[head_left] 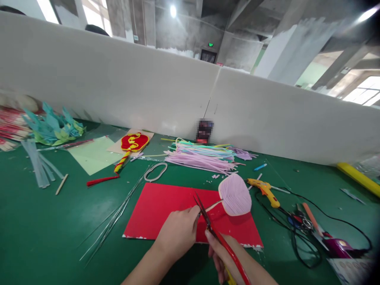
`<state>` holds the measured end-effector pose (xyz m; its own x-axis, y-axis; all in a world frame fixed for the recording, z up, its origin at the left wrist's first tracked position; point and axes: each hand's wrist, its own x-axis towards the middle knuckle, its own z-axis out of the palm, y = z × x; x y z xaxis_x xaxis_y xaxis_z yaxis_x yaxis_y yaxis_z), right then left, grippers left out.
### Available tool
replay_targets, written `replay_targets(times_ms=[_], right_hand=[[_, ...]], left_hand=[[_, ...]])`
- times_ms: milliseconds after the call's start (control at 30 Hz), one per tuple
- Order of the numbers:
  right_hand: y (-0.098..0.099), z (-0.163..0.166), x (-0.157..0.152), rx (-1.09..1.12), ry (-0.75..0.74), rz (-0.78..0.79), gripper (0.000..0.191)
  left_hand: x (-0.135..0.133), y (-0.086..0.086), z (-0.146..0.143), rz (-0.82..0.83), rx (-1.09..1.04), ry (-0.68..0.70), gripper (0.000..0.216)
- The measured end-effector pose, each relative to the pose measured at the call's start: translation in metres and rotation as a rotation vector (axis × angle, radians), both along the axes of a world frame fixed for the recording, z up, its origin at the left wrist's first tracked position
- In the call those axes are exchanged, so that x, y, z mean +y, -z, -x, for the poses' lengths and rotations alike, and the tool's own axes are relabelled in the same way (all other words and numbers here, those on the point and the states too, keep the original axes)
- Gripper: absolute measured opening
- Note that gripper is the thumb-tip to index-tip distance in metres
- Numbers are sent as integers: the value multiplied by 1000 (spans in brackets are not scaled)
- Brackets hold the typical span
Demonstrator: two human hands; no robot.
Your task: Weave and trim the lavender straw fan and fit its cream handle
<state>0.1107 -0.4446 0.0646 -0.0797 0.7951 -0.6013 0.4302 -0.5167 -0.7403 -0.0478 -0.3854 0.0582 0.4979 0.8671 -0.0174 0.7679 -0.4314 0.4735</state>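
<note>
I saw room for a hand over the green table [38, 233] at lower left. Scissors [227, 247] obstructed lower centre, a pastel pipe-cleaner heap [202, 157] the middle, the white partition [118, 83] the upper part; a glue gun [267, 190] and black cord [310, 267] cluttered the right.

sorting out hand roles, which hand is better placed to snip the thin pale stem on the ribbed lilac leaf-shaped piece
Likely the right hand: it holds the red-and-yellow-handled metal scissors close to the stem. The left hand seems to grip the stem's end.
</note>
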Motion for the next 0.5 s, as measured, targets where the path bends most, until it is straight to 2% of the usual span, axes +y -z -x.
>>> replay_targets(times_ms=[233, 500], right_hand=[[6, 7, 4, -98, 1, 30, 58], [0, 0, 9, -142, -124, -83, 49]], left_hand=[[1, 1, 0, 7, 85, 15, 16], [-2, -5, -5, 71, 74, -19, 22]])
